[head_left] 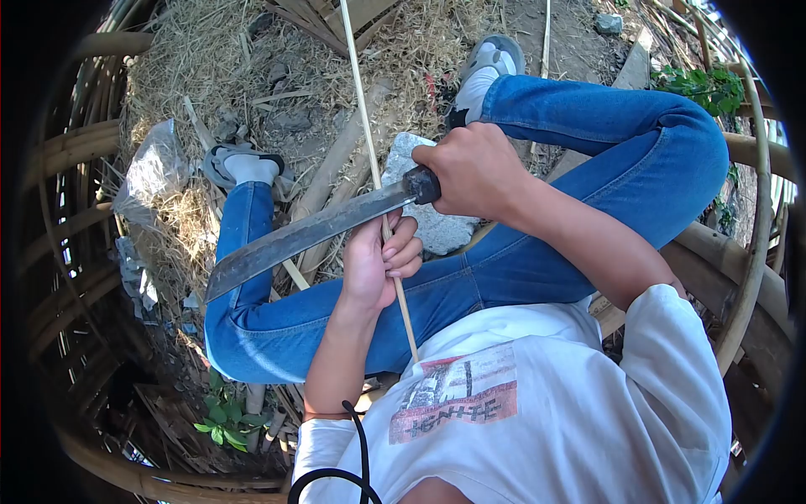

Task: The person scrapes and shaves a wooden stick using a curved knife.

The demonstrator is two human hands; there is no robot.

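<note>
My right hand [478, 172] is closed round the dark handle of a machete [315, 228]. Its long grey blade points left and slightly down, crossing above my left wrist area. In my left hand [382, 256] the fingers are curled round a thin bamboo strip [363, 101], which runs from the top of the view down to my shirt. The blade lies across the strip just above my left fingers; whether it touches the strip I cannot tell. Behind the machete handle is a pale grey stone block [441, 228], partly hidden by my right hand.
My legs in blue jeans [588, 143] are spread on both sides. Straw and shavings [193, 59] cover the ground, with wooden pieces [332, 181] among them. A clear plastic bag [155, 172] lies at left. Bamboo poles [747, 260] curve along both sides, and a leafy plant [225, 420] grows lower left.
</note>
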